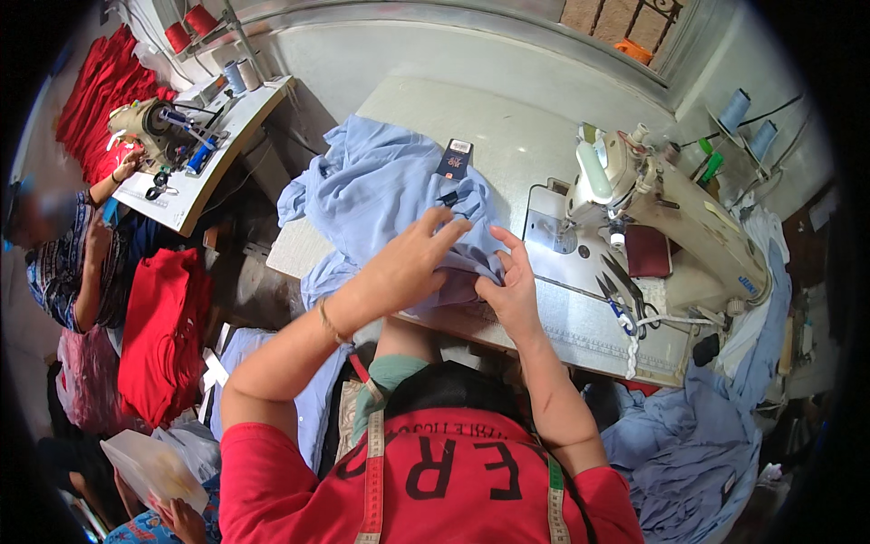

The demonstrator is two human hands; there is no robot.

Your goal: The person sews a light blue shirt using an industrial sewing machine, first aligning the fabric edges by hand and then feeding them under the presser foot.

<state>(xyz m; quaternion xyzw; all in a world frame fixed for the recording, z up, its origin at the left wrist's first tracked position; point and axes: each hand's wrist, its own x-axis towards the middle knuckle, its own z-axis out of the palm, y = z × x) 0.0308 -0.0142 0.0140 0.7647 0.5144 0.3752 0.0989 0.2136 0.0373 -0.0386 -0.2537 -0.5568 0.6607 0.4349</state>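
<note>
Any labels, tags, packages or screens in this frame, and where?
Dark rectangular hang tag with white patch: lying on the light blue fabric, beyond both hands.
Small blue label: on the cream sewing machine, right end.
No screens visible.

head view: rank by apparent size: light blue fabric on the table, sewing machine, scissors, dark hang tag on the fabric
1. light blue fabric
2. sewing machine, not far behind the fabric
3. scissors
4. dark hang tag, close to the scissors in size; it lies farther from the camera, so this order is unsure.
</note>
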